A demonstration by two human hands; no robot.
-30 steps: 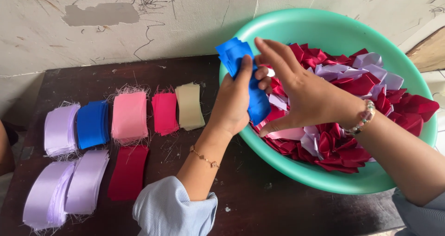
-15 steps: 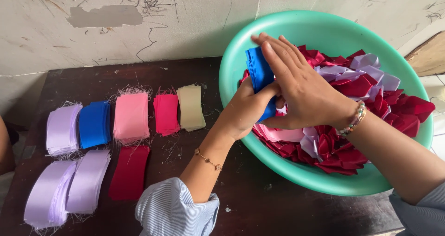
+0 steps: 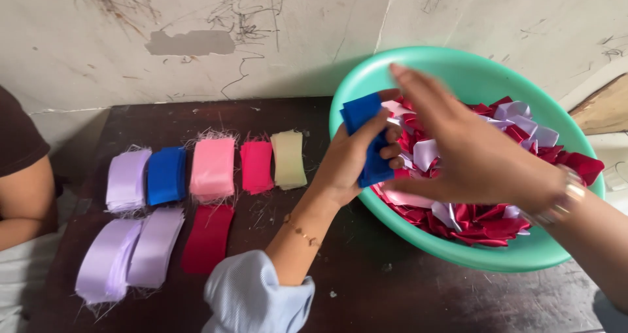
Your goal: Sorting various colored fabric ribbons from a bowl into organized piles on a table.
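My left hand (image 3: 350,159) grips a stack of blue ribbon pieces (image 3: 364,114) at the left rim of a green basin (image 3: 471,71). My right hand (image 3: 468,153) hovers over the basin with fingers spread, holding nothing that I can see, its fingertips just right of the blue stack. The basin holds a heap of red, lilac and pink ribbon pieces (image 3: 497,215).
Sorted ribbon stacks lie on the dark table (image 3: 366,287): lilac (image 3: 127,179), blue (image 3: 165,175), pink (image 3: 212,168), magenta (image 3: 256,166), cream (image 3: 288,159), with longer lilac (image 3: 131,248) and a dark red stack (image 3: 208,238) in front. Another person's arm (image 3: 23,195) is at the left edge.
My left hand has drawn the blue stack left to the basin's rim. My right hand has lifted off the stack and opened, moving right over the basin.
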